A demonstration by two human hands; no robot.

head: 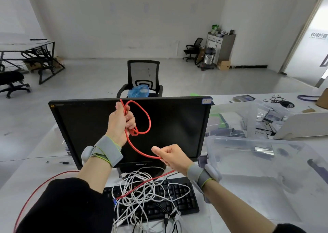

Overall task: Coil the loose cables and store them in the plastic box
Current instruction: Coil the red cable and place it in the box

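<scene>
My left hand (pixel 120 122) is raised in front of the monitor and grips several loops of a red cable (pixel 148 121). From there the cable sags down to my right hand (pixel 171 155), which pinches it between thumb and fingers. The rest of the red cable trails over a tangle of white cables (pixel 140 192) lying on the keyboard, then curves off to the left across the desk. A clear plastic box (pixel 266 163) stands open at the right, close to my right wrist.
A black monitor (pixel 177 119) stands just behind my hands, with a black keyboard (pixel 179 195) under the cable tangle. A few black cables lie at the desk's front edge. Further clear containers and small items sit at the far right. An office chair stands behind the monitor.
</scene>
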